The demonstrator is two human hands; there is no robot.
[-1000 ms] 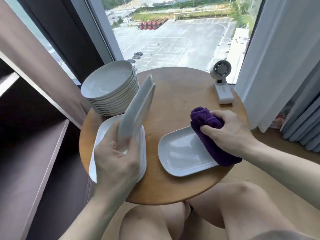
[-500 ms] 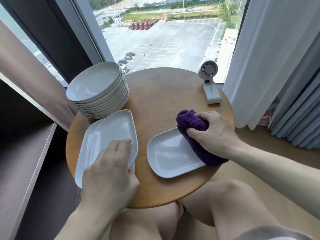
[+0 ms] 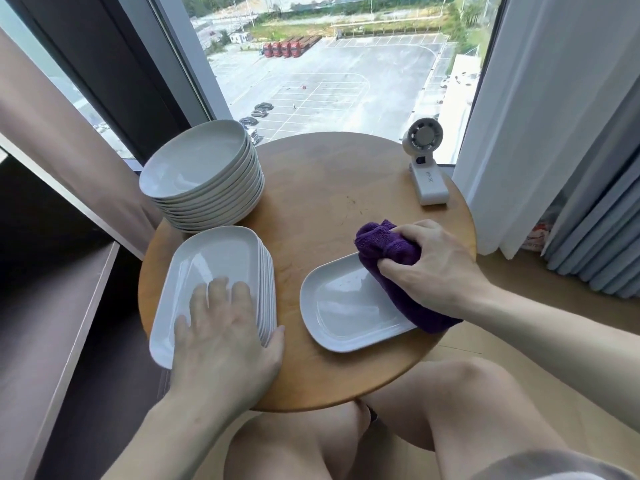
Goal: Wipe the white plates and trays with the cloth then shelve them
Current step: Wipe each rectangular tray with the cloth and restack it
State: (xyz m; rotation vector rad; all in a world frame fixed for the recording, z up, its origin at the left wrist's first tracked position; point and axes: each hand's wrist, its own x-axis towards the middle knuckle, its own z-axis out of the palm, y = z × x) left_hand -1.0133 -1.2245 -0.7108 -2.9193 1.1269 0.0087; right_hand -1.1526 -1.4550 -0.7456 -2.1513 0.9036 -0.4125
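A stack of white rectangular trays (image 3: 211, 268) lies at the left of the round wooden table (image 3: 329, 202). My left hand (image 3: 225, 334) rests flat on the near end of the top tray, thumb against the stack's right edge. A single white tray (image 3: 343, 313) lies at the right front. My right hand (image 3: 436, 265) grips a bunched purple cloth (image 3: 384, 247) that lies over that tray's right end. A stack of round white plates (image 3: 204, 171) stands at the back left.
A small white desk fan (image 3: 426, 161) stands at the table's back right. A dark shelf unit (image 3: 52, 306) runs along the left. Curtains hang at right, a window lies behind, and my knees sit under the table's near edge.
My left hand has lowered the tray it held upright onto the tray stack and now lies flat on it. My right hand with the cloth has barely moved.
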